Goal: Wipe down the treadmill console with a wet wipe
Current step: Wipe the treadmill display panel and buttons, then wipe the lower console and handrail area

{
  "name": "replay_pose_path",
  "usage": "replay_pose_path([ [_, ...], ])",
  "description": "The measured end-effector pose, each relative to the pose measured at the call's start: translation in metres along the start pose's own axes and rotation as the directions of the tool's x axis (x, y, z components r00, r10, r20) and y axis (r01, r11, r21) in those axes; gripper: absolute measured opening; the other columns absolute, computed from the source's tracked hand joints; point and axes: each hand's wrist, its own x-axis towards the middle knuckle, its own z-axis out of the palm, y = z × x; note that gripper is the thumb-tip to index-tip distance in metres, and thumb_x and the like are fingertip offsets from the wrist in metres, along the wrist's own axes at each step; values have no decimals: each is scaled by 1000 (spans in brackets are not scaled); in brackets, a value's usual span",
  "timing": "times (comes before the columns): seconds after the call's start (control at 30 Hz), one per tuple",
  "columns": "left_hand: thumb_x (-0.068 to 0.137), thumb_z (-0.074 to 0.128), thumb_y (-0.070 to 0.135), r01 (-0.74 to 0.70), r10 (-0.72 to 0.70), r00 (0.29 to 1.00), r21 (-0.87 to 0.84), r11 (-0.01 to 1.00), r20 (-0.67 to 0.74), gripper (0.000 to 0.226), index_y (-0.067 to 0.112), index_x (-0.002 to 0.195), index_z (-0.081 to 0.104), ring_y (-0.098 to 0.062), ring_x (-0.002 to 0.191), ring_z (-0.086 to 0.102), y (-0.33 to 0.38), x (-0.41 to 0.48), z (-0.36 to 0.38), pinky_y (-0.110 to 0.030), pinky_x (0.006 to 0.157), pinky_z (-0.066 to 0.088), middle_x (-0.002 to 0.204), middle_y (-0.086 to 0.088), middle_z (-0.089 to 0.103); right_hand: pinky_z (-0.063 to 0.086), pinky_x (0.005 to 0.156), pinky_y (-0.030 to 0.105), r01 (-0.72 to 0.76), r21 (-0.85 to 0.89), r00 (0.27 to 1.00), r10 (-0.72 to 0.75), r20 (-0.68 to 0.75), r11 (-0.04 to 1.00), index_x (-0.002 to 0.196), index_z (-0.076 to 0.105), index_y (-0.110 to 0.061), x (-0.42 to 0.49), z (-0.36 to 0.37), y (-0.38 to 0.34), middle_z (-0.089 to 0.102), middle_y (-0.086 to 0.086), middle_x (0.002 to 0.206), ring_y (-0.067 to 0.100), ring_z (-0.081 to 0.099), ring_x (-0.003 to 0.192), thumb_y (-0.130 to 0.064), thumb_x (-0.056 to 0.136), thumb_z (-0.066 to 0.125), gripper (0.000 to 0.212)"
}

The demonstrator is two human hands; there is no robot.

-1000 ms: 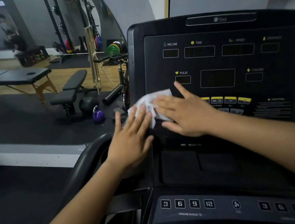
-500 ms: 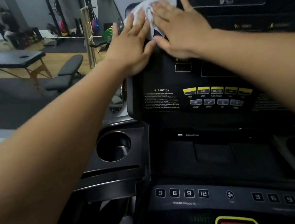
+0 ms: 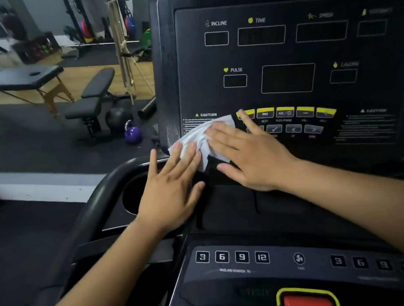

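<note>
The black treadmill console [image 3: 284, 45] fills the upper right, with dark display windows and a row of yellow buttons [image 3: 284, 111]. A crumpled white wet wipe [image 3: 198, 137] lies flat against the console's lower left corner, over the caution label. My left hand [image 3: 172, 190] presses its fingertips on the wipe's left part, fingers spread. My right hand [image 3: 247, 154] lies flat over the wipe's right part, index finger reaching the leftmost yellow button. Both palms push the wipe onto the panel.
A lower control strip [image 3: 236, 257] with numbered keys and a red stop button [image 3: 308, 304] sits near me. A cup holder [image 3: 134, 196] and curved handrail [image 3: 91, 202] are at left. Beyond lie a weight bench [image 3: 92, 98], a purple kettlebell [image 3: 132, 134] and a massage table [image 3: 8, 78].
Both hands slid the wipe from the console's top left edge down to its lower left corner. A second ago they were at that same lower corner.
</note>
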Motion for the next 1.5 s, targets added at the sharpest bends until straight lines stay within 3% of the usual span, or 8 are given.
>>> replay_pose_path([
  [0.33,88,46,34,45,-27,997,-290,956,67,38,24,119,67,-18,105,66,31,-10,-18,-45,120,17,127,10,66,11,119,34,-65,378,998,55,37,923,117,69,-21,-13,-20,-16,63,-7,129,19,45,132,-31,96,47,32],
  [0.57,66,86,44,349,-535,840,-668,658,-89,40,27,88,56,-3,75,59,69,-7,-52,-15,65,44,81,13,64,51,80,22,-258,928,841,534,79,268,90,72,-18,-23,-51,-32,72,-7,88,4,66,86,-9,79,75,15],
  [0.7,77,81,31,287,-495,864,-713,640,-97,20,28,84,63,1,67,59,77,2,-70,-15,61,42,72,16,66,54,65,31,-265,956,799,527,290,-124,94,66,-13,-28,-65,-31,72,13,85,18,68,74,2,79,72,23],
  [0.87,77,81,10,346,-350,896,-922,172,271,13,6,83,71,-19,72,69,61,5,-83,-30,71,56,79,-9,74,51,48,26,-375,854,726,458,513,-361,103,63,-5,-45,-67,-19,68,17,84,22,68,62,-5,89,65,14],
  [0.93,81,80,27,506,-332,843,-835,217,424,23,6,87,71,-24,81,72,53,4,-76,-36,78,54,85,-12,74,49,43,25,-536,780,668,403,626,-322,102,63,-3,-55,-58,-21,65,15,74,19,65,52,-14,93,63,15],
  [1.1,78,74,36,532,-512,846,-274,801,147,33,16,100,61,-27,91,61,44,-10,-45,-42,78,50,97,-2,64,57,67,35,-715,467,696,595,402,521,108,67,-24,-85,-31,-23,70,-8,77,12,67,71,-41,89,63,26],
  [1.23,79,67,27,317,-333,936,-137,939,-114,19,12,90,62,-32,82,56,62,-36,-41,-44,69,47,88,-6,61,55,74,37,-356,705,887,459,48,614,98,71,-21,-88,-43,-49,71,-7,89,12,66,82,-28,91,59,16],
  [1.5,80,0,48,108,-56,897,-93,990,439,87,9,153,26,-19,149,17,75,-30,-23,-29,122,7,160,-9,26,-2,116,25,-371,432,835,91,543,822,154,14,-11,-65,-20,-75,3,3,163,12,-6,148,-59,96,15,75],
])
